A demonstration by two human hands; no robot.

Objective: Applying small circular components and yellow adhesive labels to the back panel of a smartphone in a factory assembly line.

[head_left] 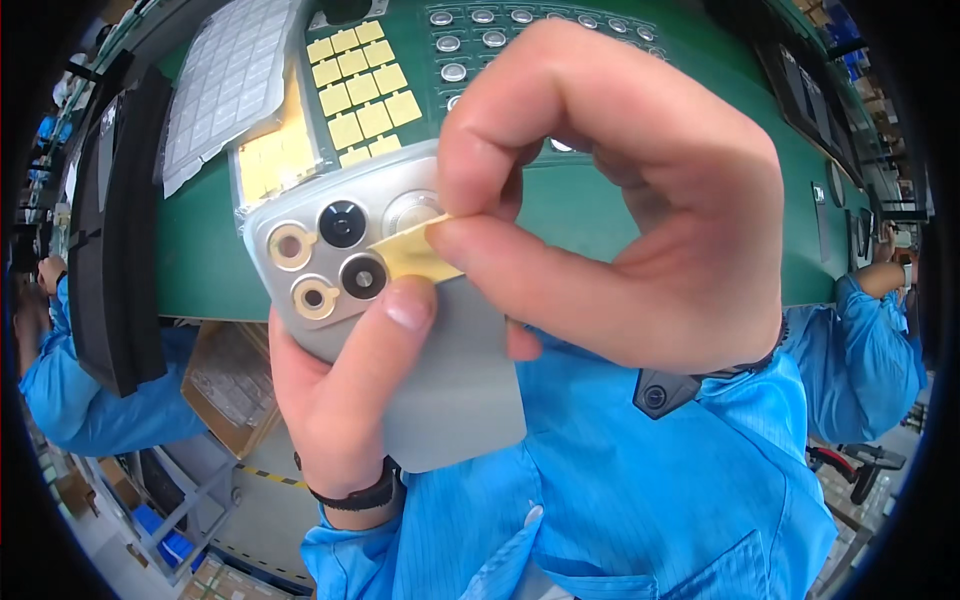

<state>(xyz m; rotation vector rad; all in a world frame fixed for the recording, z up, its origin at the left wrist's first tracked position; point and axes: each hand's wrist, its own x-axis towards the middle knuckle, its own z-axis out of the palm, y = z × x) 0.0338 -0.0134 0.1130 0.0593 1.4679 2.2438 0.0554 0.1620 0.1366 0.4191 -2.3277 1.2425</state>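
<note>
My left hand (345,415) is closed round a silver-grey phone (455,390), held tilted with its back facing up. Its thumb presses beside the camera area, where two dark lenses (343,224) and two small openings with pale yellow rings (290,246) show. Between thumb and forefinger, my right hand (640,190) pinches the edge of a yellow adhesive film (425,258). That film is partly lifted and bent over the camera area, close to the left thumb. A round clear-looking ring (408,212) is partly hidden behind the right fingers.
On the green table (590,255) lie a sheet of yellow square stickers (372,88) and a clear tray with round metallic pieces (483,17). A white gridded tray (230,85) rests at left. Black racks (110,240) flank the workspace; co-workers' blue sleeves (860,350) show at both sides.
</note>
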